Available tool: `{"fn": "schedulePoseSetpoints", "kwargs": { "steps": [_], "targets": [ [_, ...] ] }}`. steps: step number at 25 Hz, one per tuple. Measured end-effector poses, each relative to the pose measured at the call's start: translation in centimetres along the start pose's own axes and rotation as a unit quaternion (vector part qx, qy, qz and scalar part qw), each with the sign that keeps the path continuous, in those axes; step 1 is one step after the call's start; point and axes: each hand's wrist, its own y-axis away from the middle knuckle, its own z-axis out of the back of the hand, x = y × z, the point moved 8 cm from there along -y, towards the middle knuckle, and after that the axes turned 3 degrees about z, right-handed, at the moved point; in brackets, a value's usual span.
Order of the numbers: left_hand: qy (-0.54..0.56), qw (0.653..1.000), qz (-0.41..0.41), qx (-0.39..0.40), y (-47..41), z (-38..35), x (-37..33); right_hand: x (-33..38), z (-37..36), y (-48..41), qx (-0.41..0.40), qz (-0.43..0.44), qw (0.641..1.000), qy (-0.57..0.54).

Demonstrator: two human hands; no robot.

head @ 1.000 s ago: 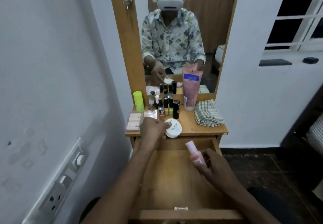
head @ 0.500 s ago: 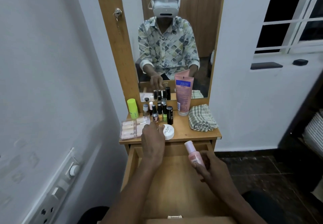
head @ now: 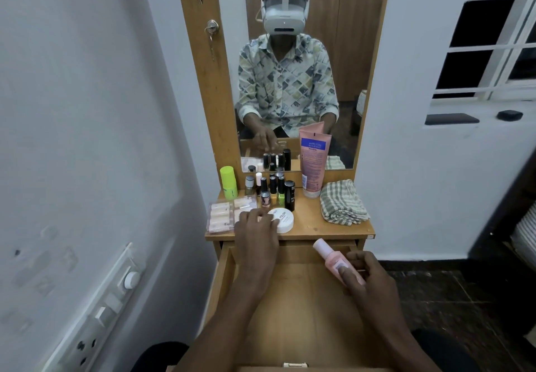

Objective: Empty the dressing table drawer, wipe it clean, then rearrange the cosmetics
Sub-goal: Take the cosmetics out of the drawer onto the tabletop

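The dressing table drawer [head: 301, 308] is pulled out and its wooden floor is bare. My left hand [head: 256, 228] reaches over the drawer's back onto the table top [head: 316, 226], its fingertips touching the left edge of a white round jar [head: 285, 221]. My right hand [head: 368, 281] grips a pink bottle with a pale cap [head: 330, 257] above the drawer's right side, tilted with the cap pointing up and left.
On the table top stand a clear pack of cosmetics [head: 222, 215], a green bottle [head: 228, 178], several nail polish bottles [head: 274, 189], a pink tube [head: 313, 163] and a folded checked cloth [head: 343, 202]. A mirror stands behind. The left wall has a switch panel [head: 116, 293].
The view has tilted up and pulled back. My left hand stays at the white jar, and my right hand keeps the pink bottle over the drawer's right side.
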Motion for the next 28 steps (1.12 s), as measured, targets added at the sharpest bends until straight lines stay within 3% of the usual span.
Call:
{"fn": "schedulePoseSetpoints", "kwargs": {
  "steps": [3,6,8,14,20,24,28],
  "targets": [
    [-0.065,0.994,0.083,0.014,0.1,0.3,5.3,-0.1,-0.2,0.0,0.005,0.001,1.000,0.005],
    [-0.085,0.988,0.061,0.110,-0.5,-1.7,8.4,0.2,-0.5,0.0,0.014,0.003,1.000,0.013],
    [-0.045,0.989,0.048,0.132,-0.8,-2.3,9.2,0.6,-0.5,-0.1,0.015,0.010,1.000,0.009],
    [0.016,0.992,0.047,0.116,-1.3,-2.3,10.3,1.2,0.4,0.0,-0.024,0.006,0.999,-0.045],
    [0.113,0.993,0.001,0.015,2.7,-0.7,7.0,5.0,0.2,-1.9,-0.093,0.028,0.989,-0.116],
    [0.125,0.990,-0.059,0.004,5.1,-0.2,5.0,6.9,-3.0,-5.8,-0.031,0.063,0.997,0.035],
    [0.125,0.990,-0.068,0.018,5.2,-0.5,5.6,7.6,-5.2,-6.2,-0.008,0.100,0.980,0.173]
  ]
}}
